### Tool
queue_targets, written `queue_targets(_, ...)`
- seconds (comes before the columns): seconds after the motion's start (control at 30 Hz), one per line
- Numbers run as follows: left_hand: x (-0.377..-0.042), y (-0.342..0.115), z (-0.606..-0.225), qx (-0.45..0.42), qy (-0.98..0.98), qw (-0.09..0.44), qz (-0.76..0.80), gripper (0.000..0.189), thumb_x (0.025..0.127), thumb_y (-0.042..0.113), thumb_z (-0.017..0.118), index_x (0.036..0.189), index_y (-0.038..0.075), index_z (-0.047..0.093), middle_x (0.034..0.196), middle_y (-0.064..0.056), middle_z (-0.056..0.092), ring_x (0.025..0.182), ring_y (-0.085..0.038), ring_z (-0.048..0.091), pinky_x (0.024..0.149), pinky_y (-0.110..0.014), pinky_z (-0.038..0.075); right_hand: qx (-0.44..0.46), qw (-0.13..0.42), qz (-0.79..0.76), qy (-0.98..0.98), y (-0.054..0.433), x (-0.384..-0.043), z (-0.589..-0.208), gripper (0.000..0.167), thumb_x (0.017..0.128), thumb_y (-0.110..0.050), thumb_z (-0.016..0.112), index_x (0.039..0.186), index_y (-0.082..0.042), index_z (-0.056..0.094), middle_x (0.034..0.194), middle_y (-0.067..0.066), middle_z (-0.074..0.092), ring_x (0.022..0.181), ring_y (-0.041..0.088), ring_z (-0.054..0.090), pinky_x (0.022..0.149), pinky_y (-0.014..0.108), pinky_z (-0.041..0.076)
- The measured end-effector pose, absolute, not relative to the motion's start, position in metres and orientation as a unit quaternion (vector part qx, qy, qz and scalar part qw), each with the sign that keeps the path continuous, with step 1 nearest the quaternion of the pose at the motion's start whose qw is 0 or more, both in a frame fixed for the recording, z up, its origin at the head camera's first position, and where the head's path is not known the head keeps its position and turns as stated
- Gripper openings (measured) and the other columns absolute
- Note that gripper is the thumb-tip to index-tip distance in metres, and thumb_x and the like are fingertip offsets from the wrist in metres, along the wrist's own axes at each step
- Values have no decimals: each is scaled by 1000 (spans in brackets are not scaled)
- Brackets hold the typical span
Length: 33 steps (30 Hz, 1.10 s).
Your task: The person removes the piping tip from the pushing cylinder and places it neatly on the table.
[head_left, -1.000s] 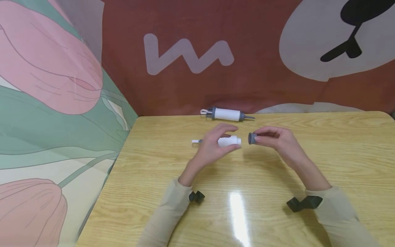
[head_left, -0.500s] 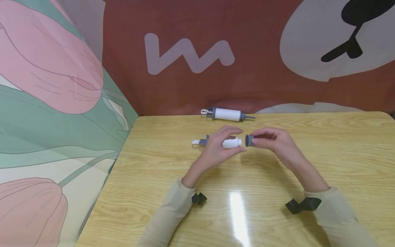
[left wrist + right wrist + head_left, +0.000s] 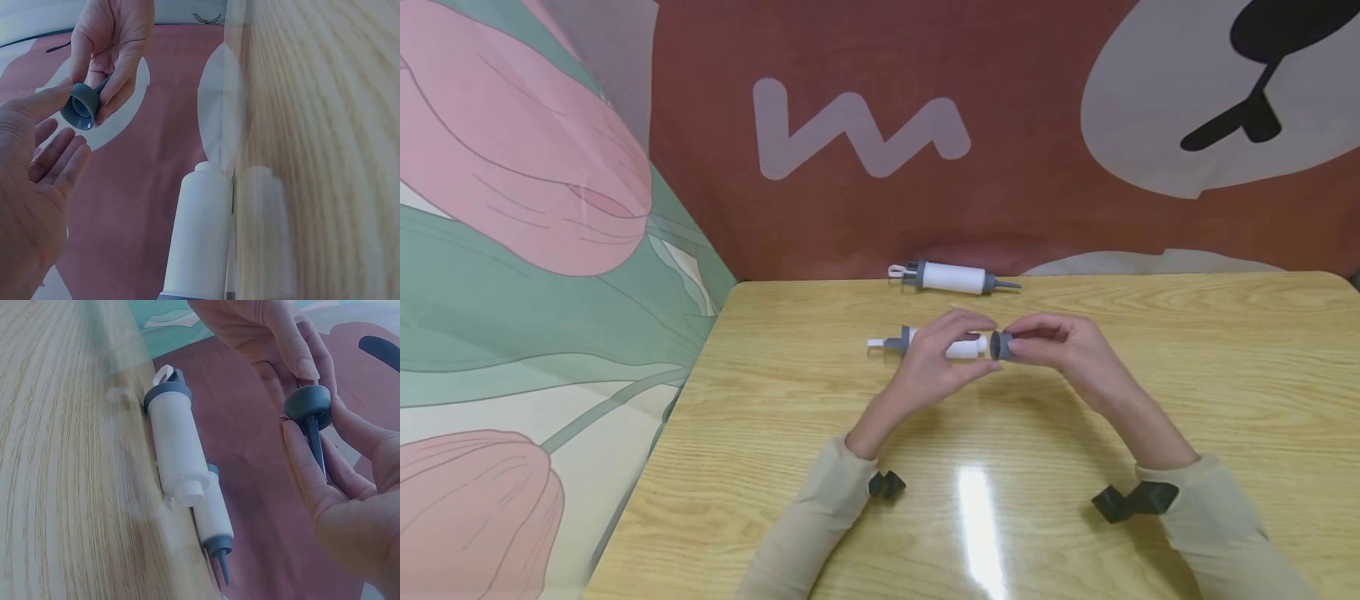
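Observation:
My right hand (image 3: 1075, 354) pinches a grey nozzle cap (image 3: 1002, 345) between thumb and fingers. Its wide hollow end faces left, and its thin spout points back into the palm in the right wrist view. My left hand (image 3: 936, 354) reaches over a white syringe-like barrel (image 3: 964, 348), fingers spread and loosely bent, thumb tip right at the cap's rim in the left wrist view. That barrel (image 3: 178, 440) lies on the table below both hands, its bare white neck facing right. A grey collar and a white-tipped handle (image 3: 877, 342) stick out on its left.
Behind the hands, by the table's back edge, lies a second white syringe (image 3: 953, 278) with grey ends, a spout and a looped handle. The wooden table (image 3: 760, 433) meets a dark red printed cloth (image 3: 1030, 192) at the back. Another printed cloth hangs at left.
The right hand has moved slightly left with the nozzle cap. The left hand has shifted right toward it, so its fingertips come up to the cap. The barrel stays on the table.

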<state>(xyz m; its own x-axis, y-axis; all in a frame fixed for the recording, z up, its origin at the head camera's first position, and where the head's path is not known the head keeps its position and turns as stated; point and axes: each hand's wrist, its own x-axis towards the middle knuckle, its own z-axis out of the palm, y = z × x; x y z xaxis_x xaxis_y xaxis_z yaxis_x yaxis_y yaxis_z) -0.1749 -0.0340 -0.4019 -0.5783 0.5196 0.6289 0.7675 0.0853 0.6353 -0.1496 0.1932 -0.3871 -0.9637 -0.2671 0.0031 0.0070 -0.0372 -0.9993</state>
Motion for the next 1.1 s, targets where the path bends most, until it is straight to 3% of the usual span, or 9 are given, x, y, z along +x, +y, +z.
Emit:
queue_targets(0.5, -174, -33, -404, -446, -721, 122, -516, 36, 84, 0, 86, 115, -4, 70, 116, -15, 68, 112, -20, 66, 96, -25, 55, -102, 100, -719, 680, 191, -149, -388, 12, 97, -3, 72, 104, -9, 79, 100, 1, 77, 92, 15, 75, 87, 28, 59)
queue_targets(1.1, -173, -32, -403, -437, -710, 119, -539, 31, 83, -4, 84, 110, -6, 70, 111, -15, 67, 108, -24, 68, 95, -28, 57, -120, 116, -726, 667, 191, -148, -389, 13, 100, -3, 68, 110, -4, 76, 104, 5, 77, 95, 20, 76, 91, 32, 59)
